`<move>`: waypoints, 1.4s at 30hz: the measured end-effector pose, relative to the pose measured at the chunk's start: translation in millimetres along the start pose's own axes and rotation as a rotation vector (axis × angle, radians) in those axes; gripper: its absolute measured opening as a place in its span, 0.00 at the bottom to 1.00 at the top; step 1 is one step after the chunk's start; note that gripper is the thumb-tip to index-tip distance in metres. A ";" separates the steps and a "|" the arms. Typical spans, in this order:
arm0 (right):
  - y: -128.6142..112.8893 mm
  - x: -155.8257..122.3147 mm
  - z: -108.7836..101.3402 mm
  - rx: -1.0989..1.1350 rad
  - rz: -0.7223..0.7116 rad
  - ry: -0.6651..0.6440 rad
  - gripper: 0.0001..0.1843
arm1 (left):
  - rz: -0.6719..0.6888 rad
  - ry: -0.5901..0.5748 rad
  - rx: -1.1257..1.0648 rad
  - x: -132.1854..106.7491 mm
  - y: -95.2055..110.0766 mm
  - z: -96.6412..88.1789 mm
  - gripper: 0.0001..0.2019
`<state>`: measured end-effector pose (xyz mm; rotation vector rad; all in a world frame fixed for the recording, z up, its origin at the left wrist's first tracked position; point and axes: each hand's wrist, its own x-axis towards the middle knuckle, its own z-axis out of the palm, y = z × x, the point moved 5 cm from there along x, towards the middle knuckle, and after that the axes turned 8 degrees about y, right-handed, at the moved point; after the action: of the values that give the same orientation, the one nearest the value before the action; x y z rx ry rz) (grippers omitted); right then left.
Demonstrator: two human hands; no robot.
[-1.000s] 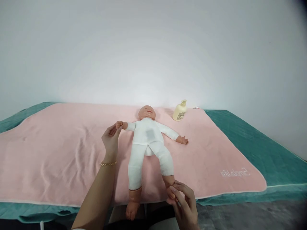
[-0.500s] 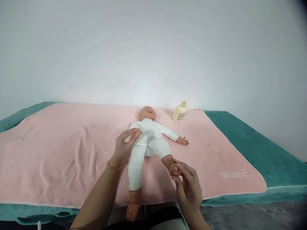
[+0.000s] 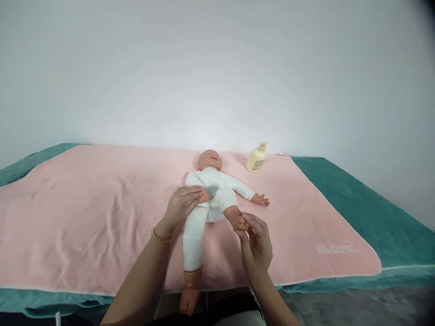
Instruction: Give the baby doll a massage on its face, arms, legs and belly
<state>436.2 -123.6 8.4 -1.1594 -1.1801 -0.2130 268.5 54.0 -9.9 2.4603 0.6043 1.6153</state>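
Observation:
A baby doll (image 3: 212,183) with a white cloth body lies on its back on a pink blanket (image 3: 84,217), head toward the wall. My left hand (image 3: 181,203), a beaded bracelet at its wrist, is closed around the doll's hand (image 3: 204,197) at the left, over its belly. The doll's foot (image 3: 239,223) on the right is pinched between the thumb and fingers of my right hand (image 3: 257,244), with that leg raised and bent. The other leg (image 3: 193,244) lies straight, its foot hanging past the near edge.
A pale yellow pump bottle (image 3: 256,159) stands on the blanket, right of the doll's head. Beneath the blanket is a green-covered bed (image 3: 360,203) against a white wall (image 3: 217,72). Grey floor (image 3: 322,305) shows at the lower right.
My right hand has pushed the doll's foot up and to the left, so the leg bends more toward the body. My left hand has moved the doll's hand slightly right, across the belly.

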 end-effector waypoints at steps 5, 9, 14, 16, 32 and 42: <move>-0.7 -1.5 -1.4 0.012 -0.016 -0.003 0.21 | -0.038 0.062 -0.065 1.1 1.7 -2.7 0.11; -1.6 -4.1 -8.8 -0.004 -0.027 -0.022 0.21 | -0.315 0.251 -0.120 0.4 -6.9 -16.6 0.10; -2.9 -12.1 -21.3 0.054 0.007 -0.094 0.23 | -0.668 0.521 -0.119 -9.6 -28.9 -34.8 0.16; -1.8 -18.0 -26.4 0.081 0.044 -0.127 0.23 | -0.749 0.630 -0.180 -13.8 -37.7 -38.6 0.18; -12.6 -43.0 -51.3 -0.031 -0.016 -0.274 0.14 | -1.389 0.972 -0.637 -59.3 -84.8 -46.0 0.05; -8.9 -79.4 -52.4 -0.094 -0.118 -0.296 0.12 | -1.424 1.031 -0.731 -58.9 -89.1 -43.6 0.07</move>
<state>427.7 -201.7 -45.9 -1.2333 -1.5150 -0.1927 186.2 107.0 -71.0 0.2225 1.1359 1.6506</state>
